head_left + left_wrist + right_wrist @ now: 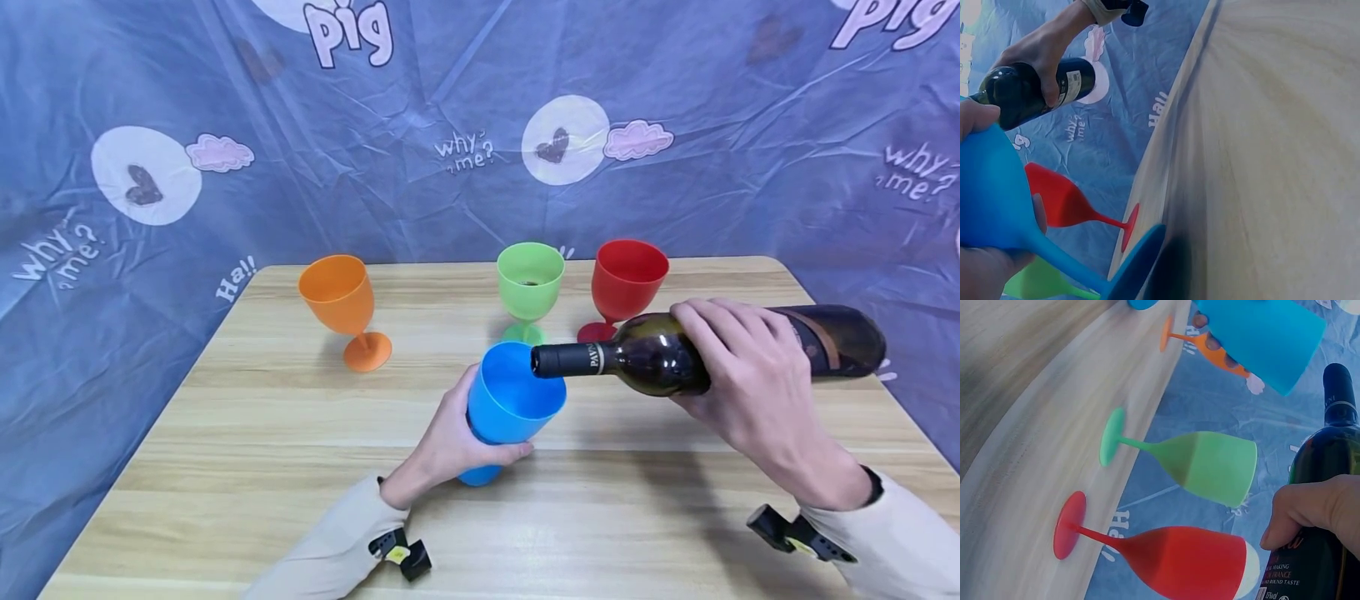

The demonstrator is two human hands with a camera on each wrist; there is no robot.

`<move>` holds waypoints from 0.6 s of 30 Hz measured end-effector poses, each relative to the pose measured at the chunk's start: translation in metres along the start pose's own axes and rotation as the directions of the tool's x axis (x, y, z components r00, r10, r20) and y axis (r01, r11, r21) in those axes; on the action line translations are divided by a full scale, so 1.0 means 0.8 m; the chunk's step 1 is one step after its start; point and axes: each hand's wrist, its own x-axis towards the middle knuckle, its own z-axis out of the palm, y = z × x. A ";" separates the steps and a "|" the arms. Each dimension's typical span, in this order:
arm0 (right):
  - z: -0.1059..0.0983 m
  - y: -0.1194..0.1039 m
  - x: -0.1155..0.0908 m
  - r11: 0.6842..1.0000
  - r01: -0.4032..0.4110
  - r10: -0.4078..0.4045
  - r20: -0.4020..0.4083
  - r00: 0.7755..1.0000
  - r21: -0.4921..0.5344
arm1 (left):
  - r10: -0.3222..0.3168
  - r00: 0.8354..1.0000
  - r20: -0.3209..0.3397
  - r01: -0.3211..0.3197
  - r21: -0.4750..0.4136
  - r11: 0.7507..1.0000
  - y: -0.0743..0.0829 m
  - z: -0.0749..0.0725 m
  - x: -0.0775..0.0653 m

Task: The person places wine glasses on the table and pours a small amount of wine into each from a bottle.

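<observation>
My left hand (465, 433) grips a blue goblet (504, 421) round its bowl, with the fingers behind and the thumb across the front. In the left wrist view the goblet's foot (1138, 262) hangs just above the table. A dark wine bottle (652, 354) lies nearly level in my right hand (750, 392), which holds it from above round the body. The bottle's neck (570, 360) points left, and its mouth overlaps the blue goblet's rim in the head view. The right wrist view shows the thumb (1304, 509) pressed over the label. No stream of liquid shows.
An orange goblet (341, 296) stands upright at the back left of the wooden table (247, 467). At the back middle stands a green goblet (529, 283) with something dark inside, and a red goblet (628, 279) is beside it. A printed blue cloth (390, 183) hangs behind.
</observation>
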 end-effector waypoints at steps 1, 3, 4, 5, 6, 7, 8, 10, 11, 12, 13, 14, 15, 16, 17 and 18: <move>0.000 0.000 0.001 1.000 0.013 -0.013 0.008 1.000 0.001 | 0.004 1.000 0.009 -0.004 -0.011 1.000 -0.001 0.000 0.000; 0.001 -0.001 0.002 0.999 0.038 -0.038 0.017 0.999 0.003 | 0.014 1.000 0.028 -0.013 -0.030 0.999 -0.002 0.002 -0.001; 0.001 -0.002 0.003 0.999 0.049 -0.049 0.018 0.999 0.001 | 0.017 0.999 0.037 -0.015 -0.042 0.999 -0.003 0.003 -0.001; 0.002 -0.002 0.003 0.998 0.059 -0.059 0.017 0.998 -0.001 | 0.024 0.999 0.046 -0.021 -0.051 0.998 -0.003 0.004 -0.001; 0.002 -0.003 0.004 0.998 0.065 -0.065 0.016 0.998 -0.004 | 0.031 0.998 0.053 -0.028 -0.057 0.998 -0.004 0.005 -0.002; 0.003 -0.003 0.004 0.998 0.069 -0.069 0.013 0.998 -0.008 | 0.037 0.998 0.058 -0.033 -0.063 0.997 -0.004 0.006 -0.002; 0.003 -0.003 0.004 0.997 0.073 -0.073 0.010 0.997 -0.012 | 0.042 0.997 0.062 -0.037 -0.067 0.997 -0.004 0.007 -0.002; 0.004 -0.004 0.005 0.997 0.079 -0.079 0.003 0.997 -0.020 | 0.048 0.997 0.068 -0.043 -0.074 0.996 -0.004 0.007 -0.002; 0.004 -0.004 0.005 0.996 0.081 -0.081 0.001 0.997 -0.023 | 0.050 0.996 0.069 -0.045 -0.075 0.996 -0.004 0.008 -0.002; 0.004 -0.004 0.005 0.996 0.083 -0.083 -0.004 0.997 -0.025 | 0.051 0.996 0.070 -0.046 -0.076 0.996 -0.004 0.008 -0.002; 0.004 -0.004 0.006 0.996 0.085 -0.085 -0.008 0.996 -0.025 | 0.051 0.996 0.070 -0.045 -0.076 0.996 -0.003 0.007 -0.002; 0.004 -0.005 0.006 0.996 0.086 -0.087 -0.013 0.996 -0.025 | 0.049 0.996 0.069 -0.044 -0.075 0.996 -0.003 0.007 -0.002; 0.005 -0.005 0.007 0.996 0.089 -0.089 -0.017 0.996 -0.024 | 0.047 0.997 0.068 -0.041 -0.074 0.996 -0.003 0.007 -0.002; 0.004 -0.005 0.007 0.996 0.092 -0.092 -0.019 0.996 -0.021 | 0.045 0.997 0.066 -0.040 -0.074 0.996 -0.003 0.007 -0.002; 0.004 -0.005 0.007 0.995 0.096 -0.096 -0.020 0.995 -0.019 | 0.043 0.997 0.065 -0.038 -0.072 0.997 -0.003 0.007 -0.002; 0.004 -0.006 0.008 0.995 0.099 -0.099 -0.021 0.995 -0.015 | 0.046 0.997 0.064 -0.042 -0.073 0.996 -0.003 0.006 -0.002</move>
